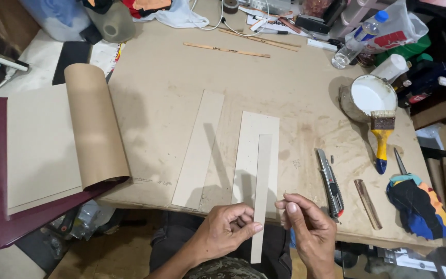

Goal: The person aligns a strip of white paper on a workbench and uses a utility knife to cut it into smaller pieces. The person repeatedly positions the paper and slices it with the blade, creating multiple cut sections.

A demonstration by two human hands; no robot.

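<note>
Glue bowl [372,95], brush [382,135], utility knife [330,182]

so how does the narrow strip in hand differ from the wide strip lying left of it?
The narrow strip is much slimmer; the wide strip is broader. The narrow strip is pinched by the left hand, overhanging the table edge, with the right hand close by; the wide strip lies flat and untouched. Both are long, plain grey-beige board pieces.

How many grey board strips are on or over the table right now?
3. A wide strip lies left of centre; a wider strip lies beside it; a narrow strip rests on that one, pinched by the left hand, right hand near. Others may hide under the paper roll.
</note>
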